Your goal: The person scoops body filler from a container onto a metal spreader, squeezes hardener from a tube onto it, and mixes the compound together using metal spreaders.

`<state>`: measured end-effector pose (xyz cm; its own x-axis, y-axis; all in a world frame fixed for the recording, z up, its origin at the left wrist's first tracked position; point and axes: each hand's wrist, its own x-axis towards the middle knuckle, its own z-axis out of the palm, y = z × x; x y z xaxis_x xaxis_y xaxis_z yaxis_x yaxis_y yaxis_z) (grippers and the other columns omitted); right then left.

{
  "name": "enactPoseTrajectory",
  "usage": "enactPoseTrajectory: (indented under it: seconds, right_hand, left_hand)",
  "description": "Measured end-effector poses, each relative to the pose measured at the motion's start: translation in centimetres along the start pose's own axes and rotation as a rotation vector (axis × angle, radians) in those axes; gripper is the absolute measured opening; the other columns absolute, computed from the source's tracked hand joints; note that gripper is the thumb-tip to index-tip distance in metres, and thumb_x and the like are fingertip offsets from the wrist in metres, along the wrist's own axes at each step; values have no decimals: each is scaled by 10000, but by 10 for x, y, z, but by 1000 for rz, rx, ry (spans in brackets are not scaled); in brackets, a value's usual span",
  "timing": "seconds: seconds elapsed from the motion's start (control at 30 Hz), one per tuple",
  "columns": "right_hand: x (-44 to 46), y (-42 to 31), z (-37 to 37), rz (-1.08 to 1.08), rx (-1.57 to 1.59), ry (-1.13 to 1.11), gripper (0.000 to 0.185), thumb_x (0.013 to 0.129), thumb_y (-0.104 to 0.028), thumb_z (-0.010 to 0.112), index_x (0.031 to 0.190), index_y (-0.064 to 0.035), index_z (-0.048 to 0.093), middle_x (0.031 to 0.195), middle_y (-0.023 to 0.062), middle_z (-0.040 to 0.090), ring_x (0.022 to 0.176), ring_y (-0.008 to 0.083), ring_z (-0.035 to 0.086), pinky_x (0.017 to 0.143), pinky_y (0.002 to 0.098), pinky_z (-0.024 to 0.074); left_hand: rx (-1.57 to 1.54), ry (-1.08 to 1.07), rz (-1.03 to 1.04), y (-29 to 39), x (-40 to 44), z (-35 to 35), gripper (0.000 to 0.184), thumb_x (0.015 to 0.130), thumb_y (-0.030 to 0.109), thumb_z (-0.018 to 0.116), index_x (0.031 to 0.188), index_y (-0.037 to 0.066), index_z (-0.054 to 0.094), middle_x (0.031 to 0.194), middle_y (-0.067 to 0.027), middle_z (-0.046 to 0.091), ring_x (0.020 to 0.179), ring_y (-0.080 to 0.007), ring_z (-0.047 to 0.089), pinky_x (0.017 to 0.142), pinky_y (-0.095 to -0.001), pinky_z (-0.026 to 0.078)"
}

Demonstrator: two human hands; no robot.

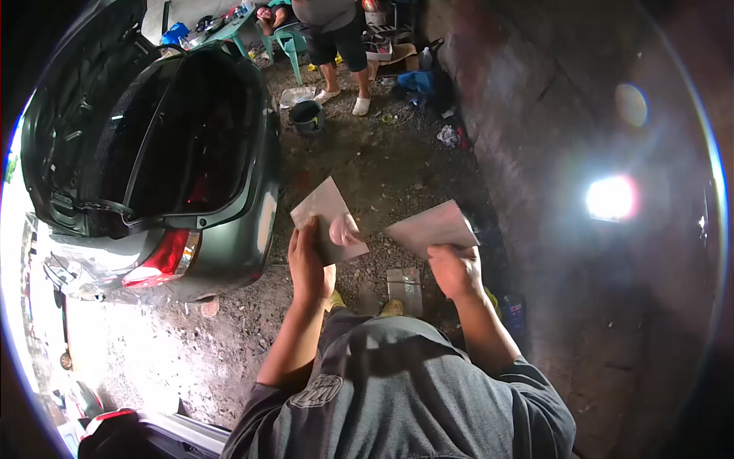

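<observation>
My left hand (307, 264) grips a thin, stiff-looking pale rectangular sheet (325, 205) by its lower left side. A rounded pinkish patch shows near that sheet's right corner; I cannot tell whether it is a print or a reflection. In my right hand (457, 271) is a second pale sheet (434, 228), pinched at its lower edge between thumb and fingers. Both sheets are held tilted above the gravel floor, apart from each other. Their material cannot be made out.
To the left stands a dark car (229, 260) with its tailgate raised. A black bucket (307, 117) sits ahead, near a standing person (336, 38). Farther back are a green chair (292, 47) and a table (229, 30). A wall (550, 306) runs along the right.
</observation>
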<state>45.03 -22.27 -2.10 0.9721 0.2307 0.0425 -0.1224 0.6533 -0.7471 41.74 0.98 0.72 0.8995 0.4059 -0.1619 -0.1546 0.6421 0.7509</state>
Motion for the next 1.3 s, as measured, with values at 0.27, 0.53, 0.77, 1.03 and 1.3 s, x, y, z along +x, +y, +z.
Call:
enactPoseTrajectory:
  seconds: [0.27, 0.53, 0.77, 1.03, 1.3]
  right_hand:
    - [-8, -34, 45, -595, -913, -162, 449, 924, -37, 563, 1350, -15, 422, 1300, 170, 507, 1210, 277, 490, 1018, 404, 399]
    - [-5, -3, 43, -806, -1193, -407, 736, 701, 197, 657, 1347, -114, 495, 1310, 228, 480, 1181, 397, 528, 969, 434, 474]
    - [6, 27, -25, -416, -1518, -372, 672, 691, 142, 607, 1305, -127, 554, 1309, 159, 471, 1208, 363, 486, 1002, 420, 441]
    - [45, -38, 12, -205, -931, -88, 336, 945, -147, 615, 1227, 4, 511, 1125, 77, 599, 1019, 146, 568, 926, 289, 447]
    - [74, -31, 67, 145, -286, -294, 320, 886, -102, 684, 1155, -14, 533, 1043, 48, 620, 959, 86, 576, 837, 247, 467]
  left_hand:
    - [-46, -78, -180, -14, -17, 50, 314, 1005, 284, 526, 1182, 24, 525, 1056, -85, 621, 928, -187, 635, 814, -326, 529]
    - [-16, -4, 4, -25, -21, 44, 304, 999, 247, 566, 1186, 13, 515, 1056, -78, 624, 914, -140, 609, 778, -287, 517]
    - [-49, -29, 43, 13, -34, 38, 293, 1008, 243, 556, 1191, 19, 504, 1041, -75, 625, 908, -139, 621, 742, -289, 539]
    - [57, -98, -220, 1, -25, -22, 444, 980, 307, 596, 1276, -11, 507, 1171, -111, 622, 1040, -180, 616, 919, -331, 495]
    - [-23, -183, -430, -8, -47, -8, 475, 944, 214, 632, 1310, -26, 450, 1122, -132, 616, 930, -206, 660, 798, -343, 567]
